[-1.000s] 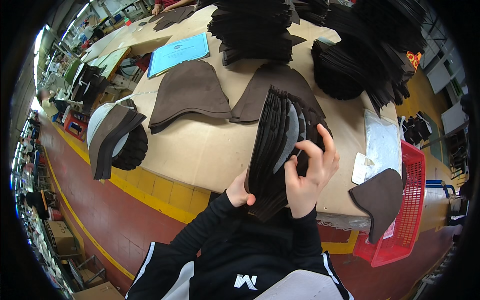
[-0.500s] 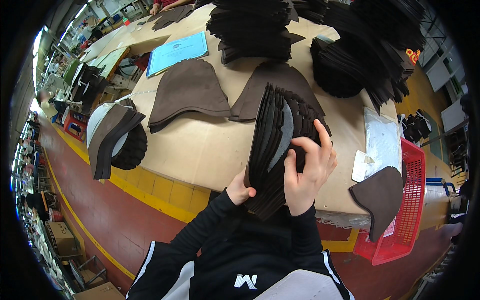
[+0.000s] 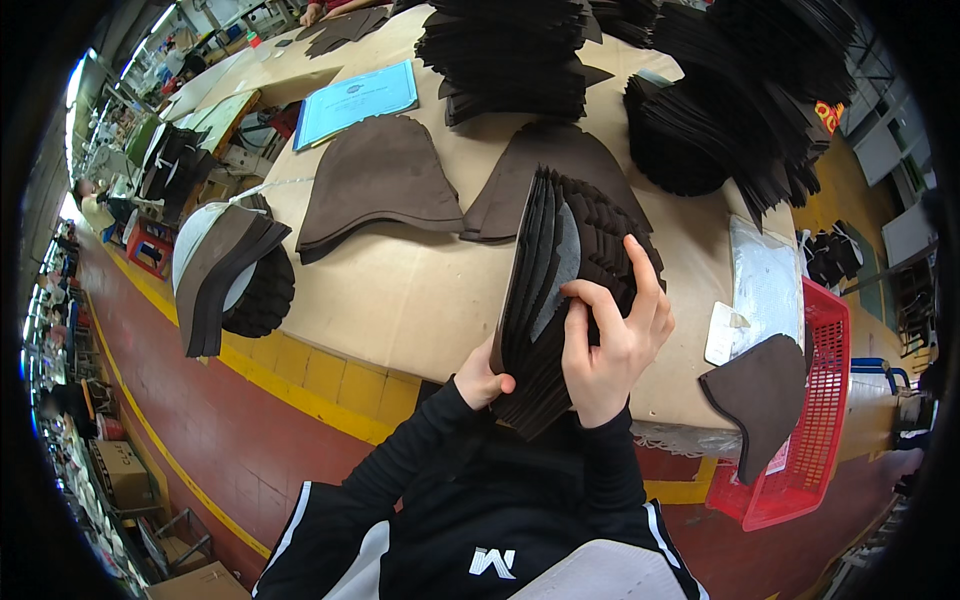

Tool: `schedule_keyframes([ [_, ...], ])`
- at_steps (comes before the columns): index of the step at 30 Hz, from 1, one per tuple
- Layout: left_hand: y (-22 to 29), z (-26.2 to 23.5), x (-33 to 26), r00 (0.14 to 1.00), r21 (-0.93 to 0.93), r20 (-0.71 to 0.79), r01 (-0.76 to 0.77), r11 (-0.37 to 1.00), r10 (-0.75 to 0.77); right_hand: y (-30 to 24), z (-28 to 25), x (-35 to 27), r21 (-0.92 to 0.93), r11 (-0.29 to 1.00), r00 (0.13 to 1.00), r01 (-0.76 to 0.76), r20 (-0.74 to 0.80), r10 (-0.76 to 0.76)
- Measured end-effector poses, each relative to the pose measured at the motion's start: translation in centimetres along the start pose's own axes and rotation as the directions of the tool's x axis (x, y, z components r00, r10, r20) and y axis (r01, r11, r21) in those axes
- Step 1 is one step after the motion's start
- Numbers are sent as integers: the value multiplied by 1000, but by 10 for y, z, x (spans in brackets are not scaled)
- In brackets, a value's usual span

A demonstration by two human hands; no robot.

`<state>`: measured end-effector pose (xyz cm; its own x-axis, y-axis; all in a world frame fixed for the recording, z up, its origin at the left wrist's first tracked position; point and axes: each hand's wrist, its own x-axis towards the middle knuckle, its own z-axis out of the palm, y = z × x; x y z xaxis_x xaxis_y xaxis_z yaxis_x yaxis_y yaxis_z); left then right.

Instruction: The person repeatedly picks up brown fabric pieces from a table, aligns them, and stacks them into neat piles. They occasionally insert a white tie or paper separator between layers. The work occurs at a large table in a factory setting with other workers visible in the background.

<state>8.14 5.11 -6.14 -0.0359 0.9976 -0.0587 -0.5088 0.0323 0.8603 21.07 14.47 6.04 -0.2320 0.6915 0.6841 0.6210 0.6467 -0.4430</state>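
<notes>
A thick stack of dark brown cut fabric pieces (image 3: pixel 600 225) is tilted up on edge in front of me, its layers fanned along the right side. My left hand (image 3: pixel 484 378) grips the stack low on its left side, thumb toward me. On the fanned edges lies my right hand (image 3: pixel 620 345), thumb and index finger pinching among the layers, the other fingers bent across the edges. A grey piece (image 3: pixel 560 270) shows between the brown layers just beside those fingertips. Two flat piles of brown pieces, a left one (image 3: pixel 380 185) and a right one (image 3: pixel 500 190), lie behind the stack.
Tall brown stacks (image 3: pixel 500 60) stand at the back of the table (image 3: pixel 370 300), with more heaps (image 3: pixel 680 140) at far right. A blue folder (image 3: pixel 355 100) lies back left. A tied bundle (image 3: pixel 235 270) sits at the left edge. A red basket (image 3: pixel 790 470) with a brown piece stands right.
My right thumb and index finger have shifted slightly left along the fanned layers, and less of the grey piece shows. My left hand keeps its grip.
</notes>
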Motion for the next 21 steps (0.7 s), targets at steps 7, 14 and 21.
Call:
schedule_keyframes([
  [7,-5,-11,-2,997,38,40,58,998,-59,-12,-4,4,2,998,987,-57,152,56],
  [14,-22,-21,1,995,438,13,-90,895,94,-7,0,-29,-20,969,968,-245,-63,244],
  [21,2,46,-6,981,762,-27,-104,639,192,23,-5,-99,486,761,835,-430,-106,540],
])
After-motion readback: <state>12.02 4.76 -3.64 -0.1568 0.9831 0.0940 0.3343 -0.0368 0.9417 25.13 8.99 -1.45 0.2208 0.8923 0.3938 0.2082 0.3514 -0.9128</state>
